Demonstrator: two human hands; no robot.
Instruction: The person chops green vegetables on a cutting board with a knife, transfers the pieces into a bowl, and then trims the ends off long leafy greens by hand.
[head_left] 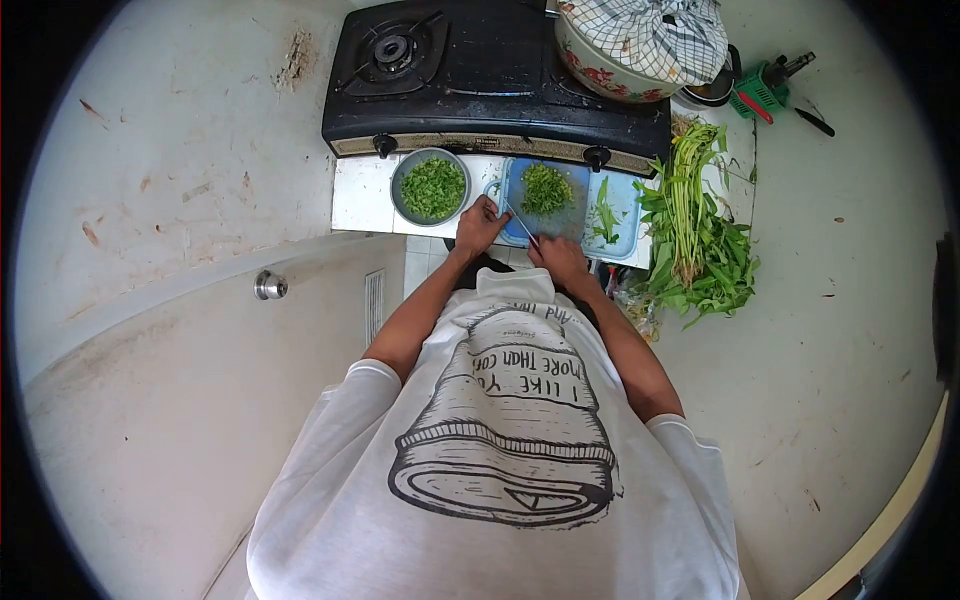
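Observation:
My right hand is closed around the handle of a knife, whose blade slants up to the left over the blue cutting board. My left hand is at the board's left edge, fingers curled together close to the blade's tip; what they hold, if anything, is too small to make out. A pile of chopped greens lies on the board beyond the knife. Beside my left hand stands a grey bowl holding more chopped greens.
Behind the board is a black gas stove, with a flowered pot under a checked cloth. Some loose leaves lie in a blue tray. At the right hangs a bunch of leafy stems, near a green basket.

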